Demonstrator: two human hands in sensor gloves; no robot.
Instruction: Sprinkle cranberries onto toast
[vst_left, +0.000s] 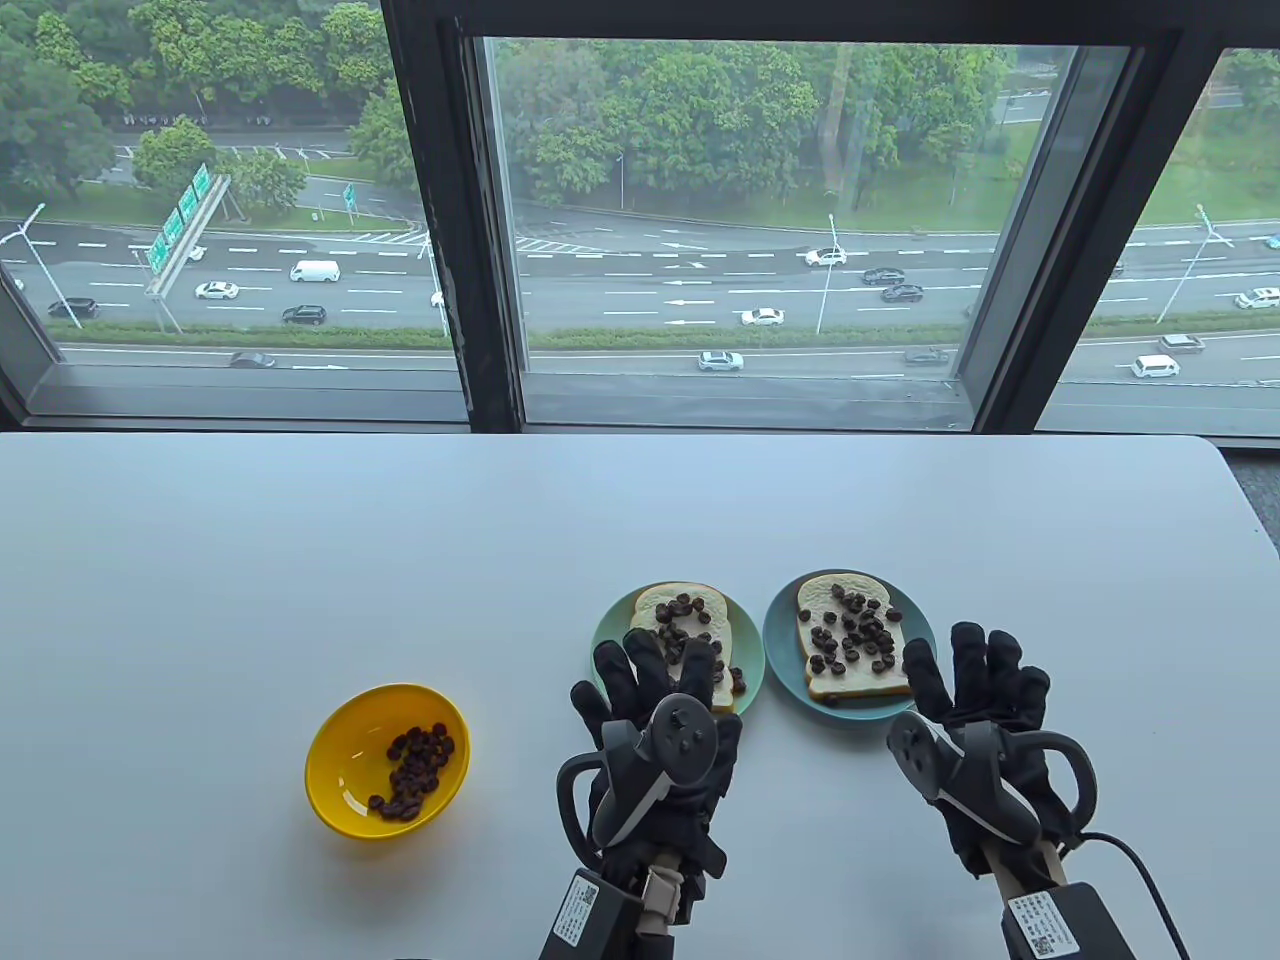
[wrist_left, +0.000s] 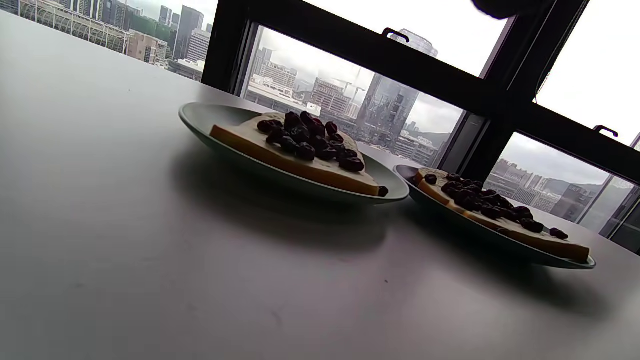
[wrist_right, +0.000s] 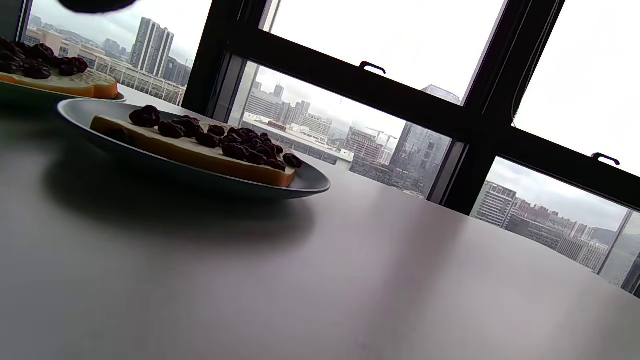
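Two slices of toast topped with dark cranberries lie on two plates. The left toast is on a green plate, the right toast on a blue plate. A yellow bowl holding cranberries stands to the left. My left hand lies flat with fingers spread, its fingertips over the green plate's near edge. My right hand lies flat and spread just right of the blue plate. Both hands hold nothing. Both plates show in the left wrist view and the right wrist view.
The white table ends at a large window at the back; its right corner is rounded. A cable trails from my right wrist.
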